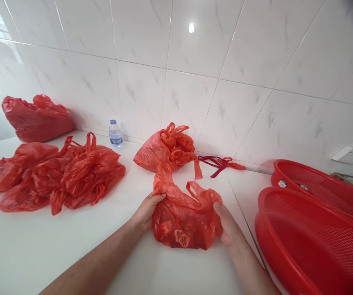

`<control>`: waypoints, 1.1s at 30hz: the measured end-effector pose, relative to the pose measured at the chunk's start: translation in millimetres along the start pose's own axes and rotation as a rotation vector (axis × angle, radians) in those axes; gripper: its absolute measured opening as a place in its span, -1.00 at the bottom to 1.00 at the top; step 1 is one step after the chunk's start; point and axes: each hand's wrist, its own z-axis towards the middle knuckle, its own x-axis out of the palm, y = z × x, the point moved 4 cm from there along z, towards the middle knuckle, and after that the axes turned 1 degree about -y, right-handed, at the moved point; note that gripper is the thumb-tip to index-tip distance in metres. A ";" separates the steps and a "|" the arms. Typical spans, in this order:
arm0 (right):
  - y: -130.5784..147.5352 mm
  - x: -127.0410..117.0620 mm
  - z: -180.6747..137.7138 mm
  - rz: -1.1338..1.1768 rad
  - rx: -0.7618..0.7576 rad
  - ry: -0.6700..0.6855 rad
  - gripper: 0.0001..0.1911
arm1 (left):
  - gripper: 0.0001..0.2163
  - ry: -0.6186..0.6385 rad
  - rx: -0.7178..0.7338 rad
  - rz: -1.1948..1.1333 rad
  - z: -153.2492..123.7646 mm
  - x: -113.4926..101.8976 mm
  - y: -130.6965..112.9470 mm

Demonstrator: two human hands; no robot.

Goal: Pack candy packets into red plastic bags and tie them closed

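White counter (26, 254) under tiled wall. Two red mesh baskets (311, 241) stacked at right edge. Heap of red plastic bags (59, 176) far left. Filled red bag (184, 217) at center front, left hand (147, 211) and right hand (228, 225) fingers curled gripping its sides. Small water bottle (115, 133) by wall.

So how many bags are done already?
Several tied-looking bags sit in a pile, with one more behind. The left hand and right hand grip a bag, handles loose. Another bag by the wall and the empty baskets look untouched.
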 end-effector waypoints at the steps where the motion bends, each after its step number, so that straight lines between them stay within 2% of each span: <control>1: -2.2 0.7 0.3 -0.034 0.046 -0.017 -0.49 | -0.87 -0.006 -0.006 0.000 -0.3 0.2 -0.3; 3: -6.1 -1.7 1.4 -0.074 0.110 -0.088 -0.58 | -0.89 -0.009 -0.020 -0.008 -1.5 1.7 -0.8; 6: -9.6 -11.6 4.4 -0.019 0.126 -0.209 -0.68 | -0.92 -0.026 -0.024 -0.022 -3.5 4.1 -1.5; 10: -10.3 -21.6 8.7 0.106 0.077 -0.239 -0.75 | -0.93 -0.053 -0.062 -0.034 -5.9 4.8 -0.3; 12: -8.9 -22.9 9.1 0.130 0.043 -0.236 -0.81 | -0.94 -0.009 -0.103 -0.062 -7.9 6.3 1.2; 15: -7.7 -22.2 7.5 0.133 0.050 -0.266 -0.85 | -0.83 0.130 -0.089 -0.088 -11.9 11.8 0.3; 18: -6.2 -19.7 5.2 0.142 0.048 -0.283 -0.84 | -0.75 0.254 -0.033 -0.019 -15.4 18.4 -0.4; 20: -5.5 -17.0 4.1 0.159 0.043 -0.249 -0.84 | -0.73 0.293 -0.050 0.051 -16.2 21.4 2.8; 23: -4.9 -11.2 1.9 0.192 0.038 -0.121 -0.85 | -0.76 0.246 -0.088 0.087 -14.8 20.7 7.8; 27: -3.2 -3.2 -1.8 0.252 0.051 0.018 -0.86 | -0.80 0.057 -0.065 0.050 -10.1 10.6 6.7; 31: -0.5 2.8 -2.1 0.268 0.065 0.034 -0.51 | -0.78 -0.001 -0.026 0.019 -6.1 3.5 0.9; 33: -1.9 3.0 -1.2 0.209 0.095 0.011 -0.53 | -0.76 -0.004 -0.019 0.005 -5.4 2.5 -1.2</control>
